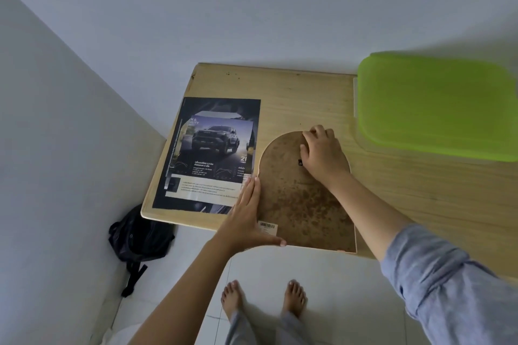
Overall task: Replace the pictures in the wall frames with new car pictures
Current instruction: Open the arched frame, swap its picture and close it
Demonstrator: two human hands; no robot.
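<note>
Face-down arched frame (302,204) on table (406,190): left hand (246,218) flat, steadying edge; right hand (322,154) bent-fingered at black tab (300,162), likely freeing backing, grip unclear. New car pictures (213,148) lie beside, ready.

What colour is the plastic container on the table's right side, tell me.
Plain lime green; the plastic container shows best in the head view.

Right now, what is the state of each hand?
Left hand: open, pressing flat on the arched brown backing board.
Right hand: fingers curled on its top; grip cannot be told.
</note>
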